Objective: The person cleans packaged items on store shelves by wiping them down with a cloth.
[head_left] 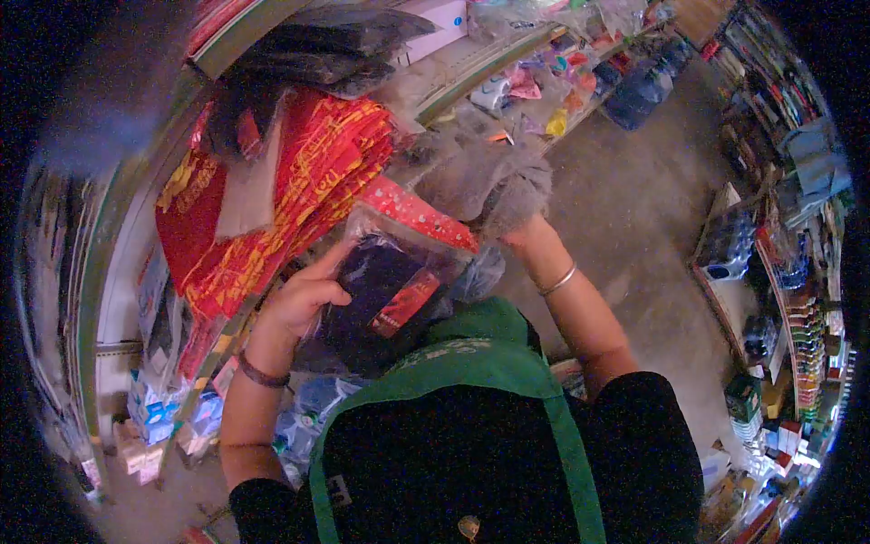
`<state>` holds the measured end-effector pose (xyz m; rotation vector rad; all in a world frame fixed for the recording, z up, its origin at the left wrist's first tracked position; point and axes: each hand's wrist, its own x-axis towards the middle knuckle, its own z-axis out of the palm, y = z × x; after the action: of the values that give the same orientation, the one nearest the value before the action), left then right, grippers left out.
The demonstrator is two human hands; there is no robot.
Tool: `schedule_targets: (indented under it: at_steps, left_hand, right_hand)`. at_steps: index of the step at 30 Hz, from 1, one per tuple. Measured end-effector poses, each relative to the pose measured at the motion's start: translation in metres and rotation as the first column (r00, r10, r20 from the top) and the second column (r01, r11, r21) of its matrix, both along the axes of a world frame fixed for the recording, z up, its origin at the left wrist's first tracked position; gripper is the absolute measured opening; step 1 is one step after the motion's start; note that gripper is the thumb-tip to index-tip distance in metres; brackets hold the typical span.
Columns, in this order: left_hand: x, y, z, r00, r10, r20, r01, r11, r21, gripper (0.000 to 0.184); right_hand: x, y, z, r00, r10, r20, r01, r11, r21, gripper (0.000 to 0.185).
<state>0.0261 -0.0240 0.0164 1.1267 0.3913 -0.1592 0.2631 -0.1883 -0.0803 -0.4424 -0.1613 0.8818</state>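
My left hand (313,295) grips the left edge of a clear plastic package (390,272) with dark contents, a red label and a red patterned top strip. The thumb lies over its front. My right hand (521,231) is beside crumpled grey translucent plastic (521,181), which covers its fingers, so its grip cannot be made out. Red packages with yellow print (308,190) lie on the shelf just beyond the package.
Black plastic-wrapped goods (326,45) lie on the upper shelf. Small bagged items (544,91) line the shelf beyond my hands. Packed shelves (802,299) stand across the aisle floor (625,218) on the right. Blue and white packs (163,412) are low on the left.
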Motion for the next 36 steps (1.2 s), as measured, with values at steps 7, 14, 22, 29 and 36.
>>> schedule_targets:
  at_steps: [7, 14, 22, 29, 36]
  left_hand:
    - [-0.003, 0.002, -0.003, 0.997, 0.047, -0.059, -0.047, 0.999, 0.002, 0.077]
    - [0.003, -0.007, 0.009, 0.999, -0.019, -0.035, 0.019, 1.0, 0.009, 0.076]
    - [0.006, -0.011, 0.022, 0.99, -0.066, -0.126, 0.081, 0.99, 0.114, 0.08]
    - [-0.005, 0.001, 0.009, 0.988, -0.093, -0.126, 0.108, 0.987, 0.118, 0.082]
    - [0.007, -0.011, 0.021, 0.988, -0.131, -0.083, 0.14, 0.984, 0.112, 0.083]
  right_hand:
    - [0.04, -0.015, -0.082, -0.157, 0.162, 0.974, 0.214, 0.969, -0.126, 0.04]
    - [0.055, -0.036, -0.073, 0.516, 0.326, 0.792, -0.163, 0.945, -0.283, 0.039]
    - [0.028, -0.022, 0.015, 0.382, 0.279, 0.881, 0.052, 0.945, -0.321, 0.039]
    - [0.024, -0.041, 0.031, 0.43, 0.497, 0.754, -0.178, 0.865, -0.469, 0.043]
    - [0.009, -0.027, 0.034, 0.07, 0.374, 0.925, -0.036, 0.927, -0.373, 0.042]
